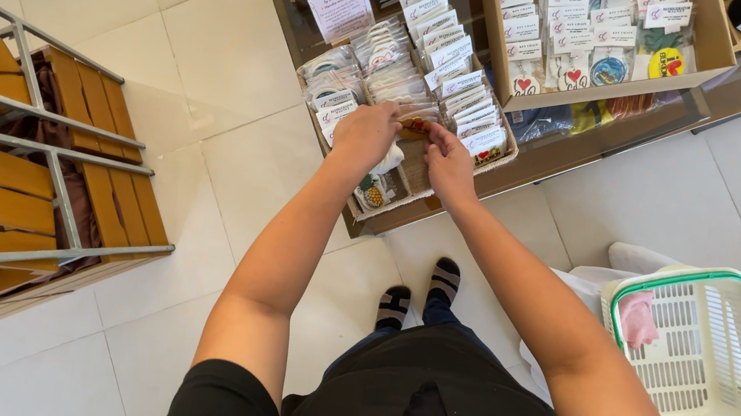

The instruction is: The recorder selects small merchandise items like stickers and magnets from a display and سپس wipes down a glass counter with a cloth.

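My left hand and my right hand meet over a low woven tray of small packaged souvenirs. Between the fingertips of both hands sits a small brown and red packet. Rows of similar clear packets with white header cards stand upright just beyond my hands. Below my left hand a packet with a yellow pineapple charm lies in the tray.
A cardboard box of carded trinkets stands on the shelf behind. A white basket with green rim holding a pink item sits at my right. A wooden slatted rack with metal rails stands at my left. My feet are on white floor tiles.
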